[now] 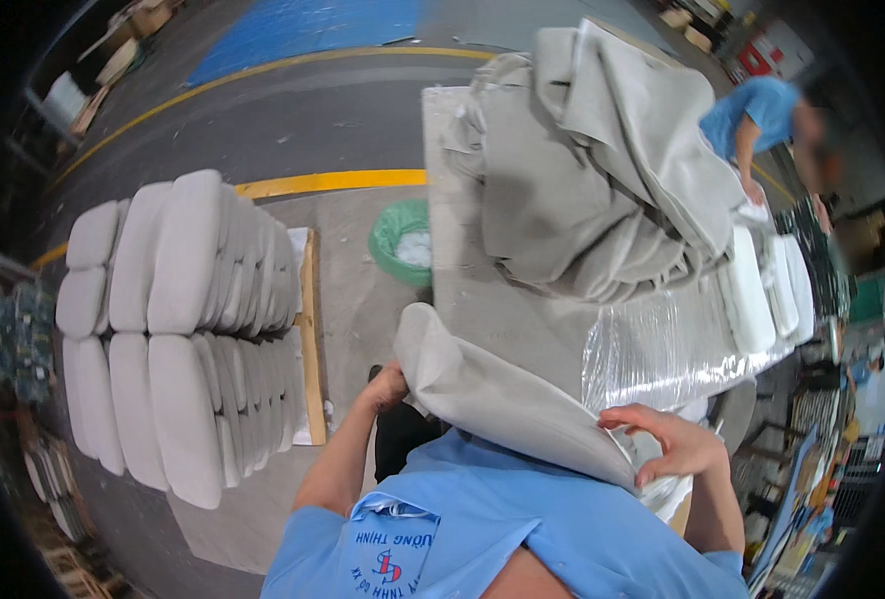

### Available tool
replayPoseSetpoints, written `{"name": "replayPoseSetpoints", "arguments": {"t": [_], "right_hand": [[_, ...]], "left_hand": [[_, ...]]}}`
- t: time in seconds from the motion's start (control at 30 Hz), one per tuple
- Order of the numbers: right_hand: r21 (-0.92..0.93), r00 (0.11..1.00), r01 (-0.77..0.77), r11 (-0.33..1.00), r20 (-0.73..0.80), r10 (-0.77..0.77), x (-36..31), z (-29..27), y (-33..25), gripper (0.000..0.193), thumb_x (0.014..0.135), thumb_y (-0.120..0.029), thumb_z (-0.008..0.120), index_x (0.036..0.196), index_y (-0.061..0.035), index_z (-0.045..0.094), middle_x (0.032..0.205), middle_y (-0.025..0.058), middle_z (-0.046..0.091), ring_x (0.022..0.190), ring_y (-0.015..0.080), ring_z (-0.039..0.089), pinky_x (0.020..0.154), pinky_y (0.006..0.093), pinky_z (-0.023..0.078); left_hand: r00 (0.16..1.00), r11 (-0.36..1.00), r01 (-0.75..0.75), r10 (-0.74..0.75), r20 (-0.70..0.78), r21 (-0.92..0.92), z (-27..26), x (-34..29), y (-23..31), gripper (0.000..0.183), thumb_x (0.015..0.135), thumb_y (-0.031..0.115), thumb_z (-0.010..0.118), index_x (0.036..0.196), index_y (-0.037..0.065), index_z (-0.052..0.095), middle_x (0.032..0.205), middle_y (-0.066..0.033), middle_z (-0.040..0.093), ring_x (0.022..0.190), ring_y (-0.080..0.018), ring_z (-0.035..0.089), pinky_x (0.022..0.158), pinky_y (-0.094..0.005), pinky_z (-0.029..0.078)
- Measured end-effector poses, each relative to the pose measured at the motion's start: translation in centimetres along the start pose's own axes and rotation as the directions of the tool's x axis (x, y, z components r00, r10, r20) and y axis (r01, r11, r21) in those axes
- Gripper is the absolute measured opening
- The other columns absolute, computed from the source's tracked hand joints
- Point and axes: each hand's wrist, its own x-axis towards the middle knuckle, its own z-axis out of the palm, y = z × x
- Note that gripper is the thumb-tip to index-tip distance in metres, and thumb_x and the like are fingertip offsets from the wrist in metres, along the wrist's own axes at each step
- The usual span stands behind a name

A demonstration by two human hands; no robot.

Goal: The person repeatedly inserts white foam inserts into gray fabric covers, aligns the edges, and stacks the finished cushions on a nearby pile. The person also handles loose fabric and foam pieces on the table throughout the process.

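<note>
A long grey fabric-covered cushion (507,389) lies slantwise in front of my body, its left end creased and raised. My left hand (391,385) is closed on the edge of that left end, with the fingers partly hidden behind it. At the cushion's lower right end is my right hand (670,441). Its thumb and fingers are spread in a curve, and the fingertips touch or nearly touch the fabric. The cushion's underside is out of sight.
Stacks of grey cushions (188,250) stand at left beside a wooden board (310,329). A green bag-lined bin (388,245) holds white scraps. Ahead, a plastic-covered table (522,319) bears heaped grey fabric (602,170) and white pads (752,290). A co-worker in blue (757,115) stands beyond.
</note>
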Motion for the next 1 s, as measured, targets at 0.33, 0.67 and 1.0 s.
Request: {"name": "replayPoseSetpoints", "arguments": {"t": [0.33,0.67,1.0], "right_hand": [[-0.284,0.697,-0.034,0.958,-0.694,-0.181,-3.2,6.9,4.2,0.05,0.074,-0.015,0.091,0.119,-0.0039,0.073,0.111,0.0171,0.073,0.104,0.0318,0.071,0.089,0.0403,0.055],[-0.312,0.385,-0.415,0.854,-0.911,-0.146,-1.0,0.9,4.4,0.013,0.083,-0.004,0.078,0.091,0.0,0.068,0.075,0.014,0.062,0.066,0.0326,0.06,0.063,0.0388,0.048],[-0.035,0.035,-0.385,0.922,-0.999,-0.023,-1.2,5.1,7.3,0.018,0.086,-0.004,0.074,0.104,-0.003,0.072,0.096,0.0146,0.071,0.093,0.0385,0.066,0.082,0.0455,0.052]], "left_hand": [[1.0,0.977,0.005,-0.002,0.012,-0.213,-0.7,3.6,3.8,0.058,0.084,-0.01,0.076,0.139,0.001,0.061,0.13,-0.0095,0.071,0.119,-0.0235,0.066,0.104,-0.0371,0.054],[0.957,0.996,0.081,-0.088,0.278,0.035,-1.2,7.3,7.6,0.029,0.082,0.002,0.084,0.109,0.003,0.075,0.097,-0.0077,0.076,0.091,-0.019,0.07,0.08,-0.0346,0.055],[0.926,0.992,0.052,-0.089,0.366,0.111,-1.7,8.7,8.6,0.036,0.084,0.003,0.087,0.116,-0.002,0.071,0.104,-0.0083,0.075,0.096,-0.0203,0.07,0.085,-0.0364,0.057]]}}
